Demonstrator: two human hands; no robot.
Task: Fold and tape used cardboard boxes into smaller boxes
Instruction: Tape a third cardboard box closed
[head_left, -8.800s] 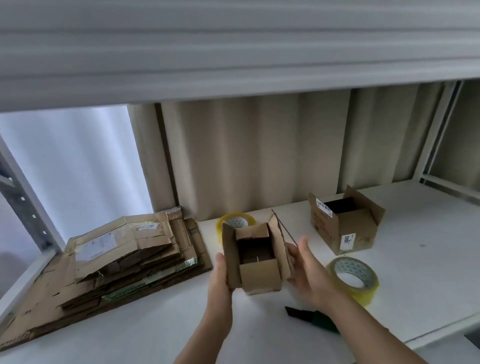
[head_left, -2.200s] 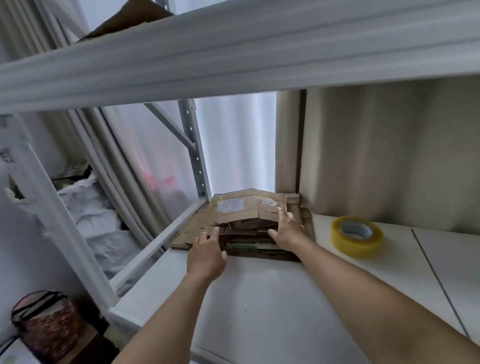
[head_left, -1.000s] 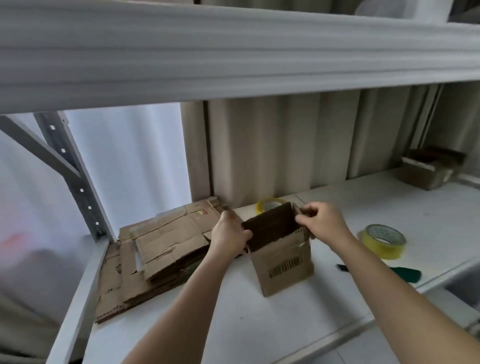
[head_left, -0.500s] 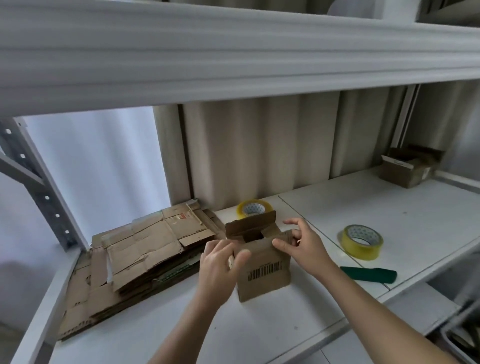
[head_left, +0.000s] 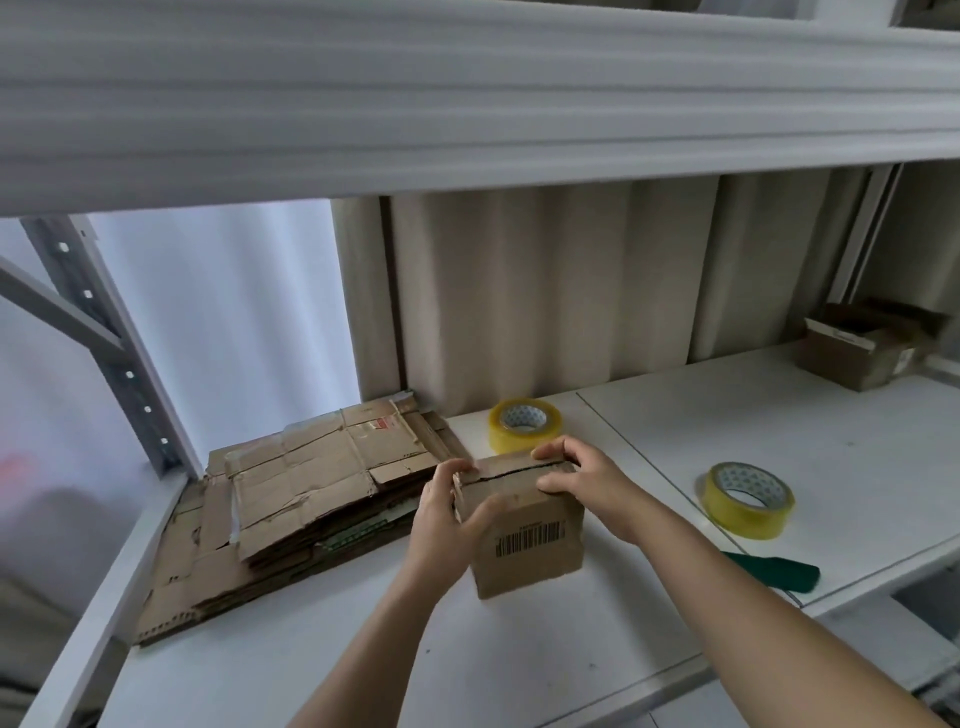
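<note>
1. You hold a small cardboard box on the white shelf, barcode face toward you, its top flaps folded down so they meet along a dark seam.
2. Your left hand grips the box's left side, fingers curled over the top corner and thumb across the near face.
3. Your right hand presses down on the right end of the top, fingers curled over the far edge to keep the flaps together.
4. Done so far, by the look of it: this box is formed and its flaps are closed. No tape is visible across the seam, so sealing appears to remain.
5. Tape is within reach: one yellow roll sits just beyond the box at the far side, a second yellow roll lies to the right, and a green tool rests near the shelf's front edge.
6. Far right, another small open box stands against the back; whether it is taped cannot be told.
7. Left of your hands, a stack of flattened cardboard lies unworked, suggesting plenty of boxes are left to fold.
</note>
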